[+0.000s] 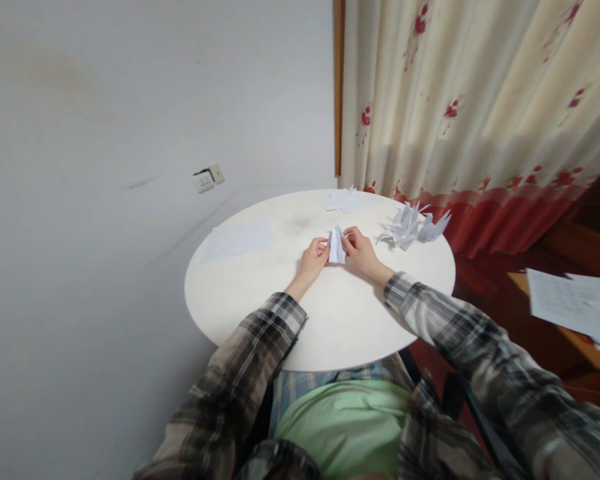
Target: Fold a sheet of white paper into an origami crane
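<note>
Folded white paper (337, 245) is positioned over the middle of the round white tabletop (353, 327) — left hand (315, 255) pinching its left edge, right hand (361, 250) its right. A flat sheet (240, 239) lies to the left; loose papers (341, 201) lie near the far rim; pointed folded-paper figures (405, 227) cluster beyond the right hand — apart from it.

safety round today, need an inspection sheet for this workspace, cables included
Surface: round white table, faint grey patch towards its far side
Job's things: narrow folded white paper piece, held
Clutter: flat white paper at left; loose white paper near far edge; pointed folded white paper shapes at right
Hands: bare left hand and bare right hand on either side of the folded piece
Cables: nothing seen
Surroundings: white wall with white socket; cream curtain with red flowers
</note>
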`<state>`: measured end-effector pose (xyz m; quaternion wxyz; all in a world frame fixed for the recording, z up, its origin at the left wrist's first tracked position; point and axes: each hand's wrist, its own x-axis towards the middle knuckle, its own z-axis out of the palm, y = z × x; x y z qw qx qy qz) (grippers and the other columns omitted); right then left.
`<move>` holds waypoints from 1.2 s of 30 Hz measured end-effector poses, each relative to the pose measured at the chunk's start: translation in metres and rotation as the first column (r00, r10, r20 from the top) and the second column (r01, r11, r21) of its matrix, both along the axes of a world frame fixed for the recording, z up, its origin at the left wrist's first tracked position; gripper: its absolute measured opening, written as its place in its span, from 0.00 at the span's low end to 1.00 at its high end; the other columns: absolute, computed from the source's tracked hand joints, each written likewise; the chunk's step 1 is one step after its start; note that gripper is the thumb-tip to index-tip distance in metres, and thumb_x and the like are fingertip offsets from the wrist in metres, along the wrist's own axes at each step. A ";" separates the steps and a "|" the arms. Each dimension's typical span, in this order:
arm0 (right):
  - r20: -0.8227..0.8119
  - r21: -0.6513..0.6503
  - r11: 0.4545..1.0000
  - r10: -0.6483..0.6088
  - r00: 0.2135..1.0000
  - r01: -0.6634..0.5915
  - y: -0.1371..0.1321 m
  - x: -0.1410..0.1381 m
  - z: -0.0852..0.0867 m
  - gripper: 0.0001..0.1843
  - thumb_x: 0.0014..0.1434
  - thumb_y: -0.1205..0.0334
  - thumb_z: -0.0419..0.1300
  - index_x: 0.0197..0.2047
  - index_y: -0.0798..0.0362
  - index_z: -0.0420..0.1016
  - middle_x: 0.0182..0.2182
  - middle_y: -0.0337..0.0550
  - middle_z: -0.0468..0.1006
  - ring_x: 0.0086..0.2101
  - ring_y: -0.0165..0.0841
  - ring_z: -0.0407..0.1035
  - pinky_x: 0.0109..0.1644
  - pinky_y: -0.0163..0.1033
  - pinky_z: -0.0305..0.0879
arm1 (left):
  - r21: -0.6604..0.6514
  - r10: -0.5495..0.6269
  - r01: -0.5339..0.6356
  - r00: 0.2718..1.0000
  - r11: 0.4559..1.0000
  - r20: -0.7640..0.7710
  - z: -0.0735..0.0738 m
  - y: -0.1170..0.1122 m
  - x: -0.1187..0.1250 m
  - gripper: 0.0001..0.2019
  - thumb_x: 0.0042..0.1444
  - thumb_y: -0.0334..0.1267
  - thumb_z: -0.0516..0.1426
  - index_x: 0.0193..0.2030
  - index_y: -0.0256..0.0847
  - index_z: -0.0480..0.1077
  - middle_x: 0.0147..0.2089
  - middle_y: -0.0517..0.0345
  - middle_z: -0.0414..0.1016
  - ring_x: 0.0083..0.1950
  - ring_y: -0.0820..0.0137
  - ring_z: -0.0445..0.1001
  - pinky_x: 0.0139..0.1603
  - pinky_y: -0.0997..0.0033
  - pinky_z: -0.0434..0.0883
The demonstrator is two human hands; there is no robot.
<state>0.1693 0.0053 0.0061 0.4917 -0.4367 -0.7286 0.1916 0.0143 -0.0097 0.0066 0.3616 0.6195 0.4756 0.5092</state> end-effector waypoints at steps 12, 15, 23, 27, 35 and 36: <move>-0.020 0.000 1.000 -0.021 1.000 0.021 0.000 0.001 0.001 0.16 0.60 0.48 0.48 0.40 0.51 0.63 0.20 0.37 0.67 0.22 0.30 0.63 0.27 0.33 0.56 | 0.017 0.014 -0.014 0.999 1.000 -0.030 0.002 -0.003 0.001 0.08 0.53 0.35 0.53 0.41 0.39 0.67 0.30 0.60 0.72 0.29 0.77 0.70 0.28 0.78 0.67; -0.015 0.003 1.000 -0.023 1.000 0.023 -0.001 0.000 0.001 0.15 0.60 0.48 0.49 0.39 0.51 0.63 0.20 0.36 0.66 0.22 0.30 0.62 0.27 0.33 0.55 | 0.019 0.011 -0.010 0.999 1.000 -0.036 0.001 -0.002 0.000 0.09 0.53 0.35 0.52 0.41 0.39 0.67 0.30 0.60 0.72 0.29 0.76 0.70 0.29 0.77 0.67; -0.014 -0.003 0.999 -0.036 0.999 0.036 -0.002 0.000 0.003 0.15 0.60 0.49 0.49 0.39 0.52 0.63 0.20 0.36 0.67 0.22 0.30 0.62 0.28 0.33 0.56 | 0.007 0.026 -0.026 0.998 1.000 -0.056 0.006 -0.006 0.001 0.10 0.56 0.40 0.52 0.42 0.39 0.67 0.34 0.57 0.73 0.31 0.76 0.71 0.30 0.77 0.68; -0.012 -0.006 0.999 -0.049 0.999 0.049 -0.002 0.001 0.003 0.15 0.60 0.48 0.49 0.39 0.52 0.64 0.21 0.38 0.68 0.22 0.30 0.63 0.28 0.33 0.56 | -0.026 0.006 -0.007 0.999 1.000 -0.045 0.009 -0.009 0.003 0.10 0.56 0.42 0.52 0.42 0.40 0.66 0.34 0.58 0.73 0.30 0.77 0.70 0.27 0.79 0.67; 0.020 0.030 0.996 -0.081 0.997 0.080 0.000 0.001 0.001 0.15 0.60 0.50 0.48 0.40 0.52 0.64 0.20 0.36 0.67 0.22 0.30 0.61 0.27 0.32 0.53 | 0.027 -0.014 0.015 0.998 1.000 -0.053 -0.001 -0.001 0.003 0.18 0.47 0.36 0.60 0.45 0.39 0.63 0.36 0.60 0.70 0.27 0.81 0.68 0.29 0.78 0.68; 0.021 0.033 0.996 -0.083 0.996 0.082 0.000 0.001 0.001 0.14 0.60 0.50 0.48 0.40 0.52 0.64 0.20 0.36 0.67 0.22 0.30 0.62 0.27 0.32 0.53 | 0.037 -0.006 0.008 0.998 0.999 -0.061 -0.001 -0.001 0.002 0.19 0.46 0.36 0.61 0.45 0.40 0.63 0.37 0.60 0.70 0.27 0.81 0.68 0.30 0.77 0.68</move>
